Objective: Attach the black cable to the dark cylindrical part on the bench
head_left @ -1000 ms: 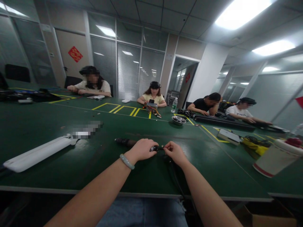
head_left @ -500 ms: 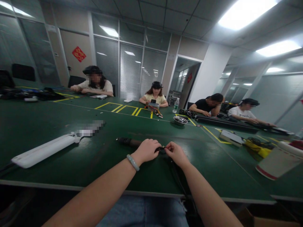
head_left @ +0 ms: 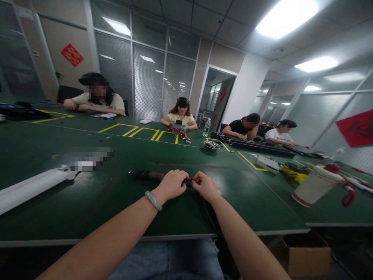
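Note:
A dark, rod-shaped tool like an electric screwdriver point(head_left: 145, 174) lies on the green table, its thin metal tip pointing left. My left hand point(head_left: 173, 183), with a bangle at the wrist, is curled at the tool's right end and covers it. My right hand point(head_left: 204, 186) faces it, thumb and fingers pinched together. Between the two sets of fingertips shows a short piece of dark cord point(head_left: 189, 180), gripped from both sides; its exact form is hidden. A black cable point(head_left: 210, 212) runs below my right hand toward the table's front edge.
To the left lies a long white device point(head_left: 37, 186). Further back are a metal bowl point(head_left: 211, 146), a water bottle point(head_left: 206, 127) and a metal box with wires point(head_left: 180, 129). A cup point(head_left: 316, 184) stands at right, near a yellow bundle point(head_left: 293, 173). Several people sit around the table.
My view has turned to the right, so the table and room things sit further left. Both hands stay close together at the dark cord, still pinching it.

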A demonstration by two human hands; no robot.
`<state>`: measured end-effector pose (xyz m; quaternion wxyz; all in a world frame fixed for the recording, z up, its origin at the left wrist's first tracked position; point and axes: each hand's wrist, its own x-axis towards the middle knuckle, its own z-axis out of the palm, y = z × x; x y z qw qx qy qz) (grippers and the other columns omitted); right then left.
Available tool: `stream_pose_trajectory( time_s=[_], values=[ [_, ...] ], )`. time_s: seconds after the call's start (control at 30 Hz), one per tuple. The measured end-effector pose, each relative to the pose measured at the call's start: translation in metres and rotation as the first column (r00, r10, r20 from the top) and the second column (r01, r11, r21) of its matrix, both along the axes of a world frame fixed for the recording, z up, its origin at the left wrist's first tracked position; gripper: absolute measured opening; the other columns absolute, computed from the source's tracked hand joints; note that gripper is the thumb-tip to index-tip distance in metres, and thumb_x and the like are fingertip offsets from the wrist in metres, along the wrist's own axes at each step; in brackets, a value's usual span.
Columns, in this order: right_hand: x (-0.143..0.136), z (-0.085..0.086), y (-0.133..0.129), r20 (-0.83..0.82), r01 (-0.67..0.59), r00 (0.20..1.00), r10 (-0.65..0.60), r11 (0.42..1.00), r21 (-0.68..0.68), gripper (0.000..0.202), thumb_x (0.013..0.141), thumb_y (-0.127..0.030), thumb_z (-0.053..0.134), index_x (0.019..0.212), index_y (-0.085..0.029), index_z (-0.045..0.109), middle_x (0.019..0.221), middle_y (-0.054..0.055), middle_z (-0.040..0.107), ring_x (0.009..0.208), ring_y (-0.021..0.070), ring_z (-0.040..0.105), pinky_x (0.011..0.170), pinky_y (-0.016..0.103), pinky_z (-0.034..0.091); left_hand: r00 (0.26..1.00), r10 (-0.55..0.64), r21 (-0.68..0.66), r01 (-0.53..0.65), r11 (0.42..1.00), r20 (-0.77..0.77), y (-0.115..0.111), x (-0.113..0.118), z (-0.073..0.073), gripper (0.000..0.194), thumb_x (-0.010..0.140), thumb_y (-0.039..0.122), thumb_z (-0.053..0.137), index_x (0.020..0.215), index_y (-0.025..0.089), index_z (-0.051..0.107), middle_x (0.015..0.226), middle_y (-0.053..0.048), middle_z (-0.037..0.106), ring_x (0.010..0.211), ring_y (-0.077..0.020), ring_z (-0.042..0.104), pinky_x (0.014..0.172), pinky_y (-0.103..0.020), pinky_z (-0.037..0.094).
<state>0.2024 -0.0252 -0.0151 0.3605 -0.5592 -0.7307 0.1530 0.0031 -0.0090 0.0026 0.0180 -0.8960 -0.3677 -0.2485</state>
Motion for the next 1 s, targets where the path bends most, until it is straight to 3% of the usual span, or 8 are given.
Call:
stream_pose_trajectory(
  time_s=[0.53, 1.0],
  values=[
    [0.002, 0.003, -0.003, 0.197, -0.046, 0.979, 0.061, 0.996, -0.079, 0.006, 0.076, -0.022, 0.063, 0.082, -0.021, 0.062, 0.07, -0.005, 0.064, 0.059, 0.0087, 0.054, 0.054, 0.019, 0.034, 0.999, -0.041, -0.01, 0.041, 0.999, 0.007, 0.003, 0.0, 0.003, 0.015, 0.09, 0.025, 0.049, 0.09, 0.022, 0.064, 0.092, -0.003, 0.064, 0.086, -0.018, 0.057, 0.077, -0.031, 0.042],
    [0.0, 0.008, -0.008, 0.169, -0.011, 0.985, 0.016, 1.0, -0.028, 0.006, 0.077, -0.022, 0.064, 0.082, -0.022, 0.063, 0.068, -0.004, 0.063, 0.058, 0.0097, 0.053, 0.053, 0.02, 0.032, 0.996, -0.023, 0.028, 0.026, 0.999, -0.083, 0.001, 0.002, 0.003, 0.007, 0.087, 0.022, 0.055, 0.092, 0.022, 0.06, 0.095, -0.003, 0.061, 0.089, -0.0191, 0.057, 0.077, -0.032, 0.042]
  ],
)
